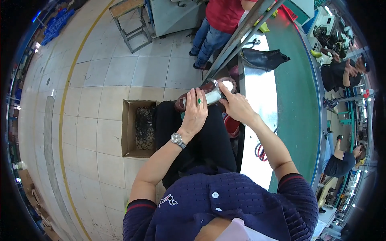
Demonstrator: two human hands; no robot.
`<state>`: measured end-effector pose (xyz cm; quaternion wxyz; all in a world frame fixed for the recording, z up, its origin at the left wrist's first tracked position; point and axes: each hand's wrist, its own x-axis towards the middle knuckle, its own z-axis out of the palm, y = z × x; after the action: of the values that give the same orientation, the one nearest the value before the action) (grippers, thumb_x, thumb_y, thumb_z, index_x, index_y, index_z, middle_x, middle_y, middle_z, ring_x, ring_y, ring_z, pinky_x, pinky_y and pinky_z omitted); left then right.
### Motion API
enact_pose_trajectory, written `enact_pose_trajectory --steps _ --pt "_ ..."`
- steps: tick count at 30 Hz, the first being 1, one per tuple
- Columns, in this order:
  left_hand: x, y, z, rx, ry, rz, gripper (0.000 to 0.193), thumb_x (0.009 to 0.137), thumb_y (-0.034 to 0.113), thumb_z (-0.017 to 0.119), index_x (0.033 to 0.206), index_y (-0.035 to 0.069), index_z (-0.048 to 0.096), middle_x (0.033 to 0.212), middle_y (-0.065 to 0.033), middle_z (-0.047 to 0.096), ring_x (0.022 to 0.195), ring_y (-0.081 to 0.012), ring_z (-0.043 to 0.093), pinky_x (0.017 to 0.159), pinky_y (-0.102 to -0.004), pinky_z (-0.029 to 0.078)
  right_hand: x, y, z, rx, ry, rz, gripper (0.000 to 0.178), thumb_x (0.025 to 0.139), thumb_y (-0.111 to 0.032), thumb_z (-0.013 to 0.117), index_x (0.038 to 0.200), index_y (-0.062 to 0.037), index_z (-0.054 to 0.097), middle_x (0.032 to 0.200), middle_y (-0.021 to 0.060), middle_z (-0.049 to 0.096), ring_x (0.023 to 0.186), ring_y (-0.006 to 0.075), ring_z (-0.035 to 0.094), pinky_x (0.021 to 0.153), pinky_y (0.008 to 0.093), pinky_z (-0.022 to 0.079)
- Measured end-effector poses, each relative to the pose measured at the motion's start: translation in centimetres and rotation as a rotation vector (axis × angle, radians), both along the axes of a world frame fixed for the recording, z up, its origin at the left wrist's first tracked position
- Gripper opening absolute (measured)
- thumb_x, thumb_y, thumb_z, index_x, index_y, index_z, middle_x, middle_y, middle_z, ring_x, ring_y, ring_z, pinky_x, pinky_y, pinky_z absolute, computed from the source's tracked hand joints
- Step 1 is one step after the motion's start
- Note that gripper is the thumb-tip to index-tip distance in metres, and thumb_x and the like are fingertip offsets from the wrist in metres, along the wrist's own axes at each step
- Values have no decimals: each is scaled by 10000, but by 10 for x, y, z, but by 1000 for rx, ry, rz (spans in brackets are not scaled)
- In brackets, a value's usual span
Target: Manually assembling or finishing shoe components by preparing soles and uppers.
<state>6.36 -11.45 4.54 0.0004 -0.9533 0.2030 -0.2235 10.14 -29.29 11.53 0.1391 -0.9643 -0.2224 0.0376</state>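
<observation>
A reddish-brown shoe [179,105] lies across my lap, with white material showing along its middle and in its opening at the right end. My left hand [196,114] is laid over it from above, fingers long and close together, gripping it against my thighs. At the other end my right hand [240,108] grips the shoe between its forefinger and thumb. Both hands cover much of the shoe, and whether the right fingertips also hold something small cannot be told. Below my right hand, beside my thigh, is a red item [231,125], partly hidden.
Left of my legs stands an open cardboard box [125,128] with dark tangled scraps. To my right run a pale bench top [261,120] and a green conveyor belt [295,116]. A black boot [265,59] lies on the bench near a metal post [229,50]. A person in red stands ahead.
</observation>
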Motion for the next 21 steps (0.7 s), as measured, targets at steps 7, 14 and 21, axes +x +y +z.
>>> enact_pose_trajectory --steps 7,14,21 --pt "-1 0 -1 -64 31 -40 491 788 26 522 1236 -165 458 1208 -292 491 1208 -468 442 1052 -498 349 -14 30 14 131 -10 -112 617 894 -157 541 1445 -146 264 668 239 620 637 442 617 601 527 488" --pt "0 6 0 -141 -69 -22 459 809 99 541 1189 -155 497 1132 -252 527 1165 -417 495 1059 -460 354 -19 44 26 163 -4 -97 650 884 -124 563 1456 -164 257 640 228 611 629 409 626 617 511 488" --pt "-4 39 27 -183 320 116 528 727 52 623 1205 -134 497 1088 -223 559 971 -311 524 918 -378 432 -12 48 41 43 65 48 662 883 -152 545 1466 -137 232 636 241 606 616 427 623 595 516 499"
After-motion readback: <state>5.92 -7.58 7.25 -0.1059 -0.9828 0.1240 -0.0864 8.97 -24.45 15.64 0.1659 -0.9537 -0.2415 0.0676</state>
